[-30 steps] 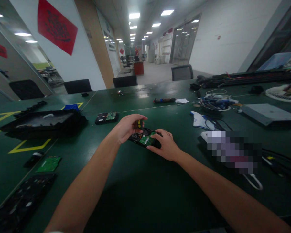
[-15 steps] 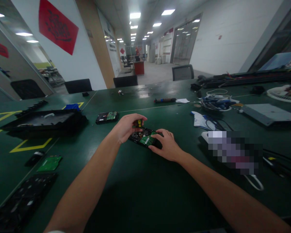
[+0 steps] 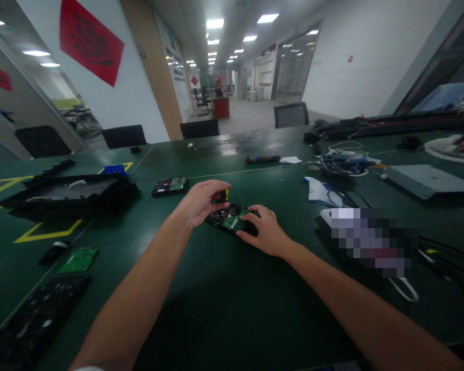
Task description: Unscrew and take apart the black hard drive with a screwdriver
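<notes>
A hard drive [image 3: 232,221] with a green circuit board on its upper face lies on the dark green table in front of me. My left hand [image 3: 203,202] is closed around a small black-and-yellow screwdriver [image 3: 227,195], held over the drive's far left part; the fingers hide its tip. Resting on the drive's right end, my right hand [image 3: 268,231] grips it with thumb and fingers on its sides. Another hard drive [image 3: 170,186] lies apart, beyond my left forearm.
At left are a black plastic tray [image 3: 69,198], a loose green circuit board [image 3: 78,260] and a black perforated part [image 3: 38,314]. On the right stand a grey metal box [image 3: 429,181], a bundle of cables [image 3: 346,161] and a blue-white packet [image 3: 317,190].
The screwdriver has turned in my left fingers, its yellow part now showing as a narrower strip. My right hand and the hard drive stay in place.
</notes>
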Demonstrator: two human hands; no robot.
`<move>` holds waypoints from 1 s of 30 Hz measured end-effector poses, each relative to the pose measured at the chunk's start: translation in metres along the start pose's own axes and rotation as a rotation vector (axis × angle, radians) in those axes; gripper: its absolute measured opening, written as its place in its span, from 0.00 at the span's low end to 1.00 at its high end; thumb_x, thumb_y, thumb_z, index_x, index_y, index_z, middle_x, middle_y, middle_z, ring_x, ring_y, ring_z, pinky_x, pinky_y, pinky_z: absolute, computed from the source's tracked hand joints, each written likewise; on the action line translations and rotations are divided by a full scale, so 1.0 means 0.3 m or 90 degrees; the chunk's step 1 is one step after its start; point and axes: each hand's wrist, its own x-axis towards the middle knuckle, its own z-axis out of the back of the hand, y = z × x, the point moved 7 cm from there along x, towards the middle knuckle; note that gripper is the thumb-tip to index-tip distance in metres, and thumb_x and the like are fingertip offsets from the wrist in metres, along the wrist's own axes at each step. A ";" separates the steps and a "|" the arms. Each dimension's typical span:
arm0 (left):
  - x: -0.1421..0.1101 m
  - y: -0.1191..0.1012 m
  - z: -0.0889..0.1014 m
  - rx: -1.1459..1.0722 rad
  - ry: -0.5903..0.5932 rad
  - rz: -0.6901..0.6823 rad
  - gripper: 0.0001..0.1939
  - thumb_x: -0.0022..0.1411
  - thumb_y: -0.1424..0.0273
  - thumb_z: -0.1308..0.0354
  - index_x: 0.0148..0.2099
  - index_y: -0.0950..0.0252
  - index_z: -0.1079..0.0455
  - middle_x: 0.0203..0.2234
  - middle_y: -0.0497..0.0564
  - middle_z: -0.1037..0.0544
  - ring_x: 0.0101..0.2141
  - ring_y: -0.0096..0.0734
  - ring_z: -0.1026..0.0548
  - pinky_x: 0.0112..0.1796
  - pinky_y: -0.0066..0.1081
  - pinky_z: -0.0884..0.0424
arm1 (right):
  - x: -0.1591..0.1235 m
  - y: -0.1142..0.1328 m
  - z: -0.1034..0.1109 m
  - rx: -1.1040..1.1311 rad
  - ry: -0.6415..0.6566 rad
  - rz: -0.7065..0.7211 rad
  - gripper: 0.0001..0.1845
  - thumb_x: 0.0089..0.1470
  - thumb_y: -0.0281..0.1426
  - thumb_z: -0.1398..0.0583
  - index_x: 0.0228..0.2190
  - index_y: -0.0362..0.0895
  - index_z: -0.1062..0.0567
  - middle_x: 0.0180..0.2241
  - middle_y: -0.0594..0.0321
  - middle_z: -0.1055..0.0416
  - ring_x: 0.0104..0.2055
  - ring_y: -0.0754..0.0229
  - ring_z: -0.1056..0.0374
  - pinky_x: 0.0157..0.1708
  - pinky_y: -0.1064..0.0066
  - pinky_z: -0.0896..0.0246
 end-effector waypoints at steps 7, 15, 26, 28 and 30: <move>-0.002 0.027 -0.017 -0.050 0.025 0.089 0.06 0.61 0.71 0.40 0.36 0.68 0.24 0.32 0.55 0.23 0.36 0.35 0.24 0.35 0.33 0.21 | -0.002 -0.002 -0.008 0.014 0.031 0.003 0.28 0.60 0.48 0.34 0.55 0.45 0.26 0.62 0.43 0.38 0.67 0.39 0.40 0.65 0.41 0.46; 0.025 0.029 0.014 -0.015 0.000 0.043 0.10 0.60 0.69 0.43 0.33 0.70 0.23 0.30 0.54 0.25 0.32 0.31 0.28 0.27 0.27 0.29 | -0.002 -0.004 -0.009 0.027 0.054 -0.007 0.29 0.59 0.49 0.34 0.55 0.46 0.27 0.64 0.45 0.39 0.67 0.39 0.41 0.66 0.40 0.48; 0.012 0.040 -0.009 -0.055 0.044 0.105 0.07 0.60 0.72 0.43 0.30 0.68 0.28 0.30 0.57 0.21 0.33 0.35 0.22 0.35 0.33 0.22 | 0.000 -0.002 -0.011 0.024 0.063 -0.007 0.29 0.60 0.48 0.34 0.56 0.45 0.27 0.63 0.44 0.38 0.67 0.39 0.41 0.65 0.40 0.47; 0.021 0.034 0.001 -0.015 0.037 0.069 0.08 0.60 0.71 0.42 0.30 0.69 0.26 0.30 0.56 0.23 0.32 0.33 0.24 0.29 0.28 0.26 | 0.000 -0.004 -0.011 0.024 0.060 -0.010 0.29 0.60 0.48 0.34 0.55 0.46 0.27 0.63 0.44 0.38 0.67 0.39 0.41 0.65 0.40 0.47; 0.026 0.025 0.010 0.026 0.031 0.026 0.11 0.61 0.69 0.42 0.32 0.70 0.23 0.29 0.55 0.24 0.30 0.30 0.27 0.24 0.25 0.32 | 0.000 -0.006 -0.011 0.024 0.051 -0.009 0.28 0.60 0.48 0.34 0.55 0.46 0.27 0.63 0.45 0.38 0.67 0.39 0.40 0.65 0.40 0.47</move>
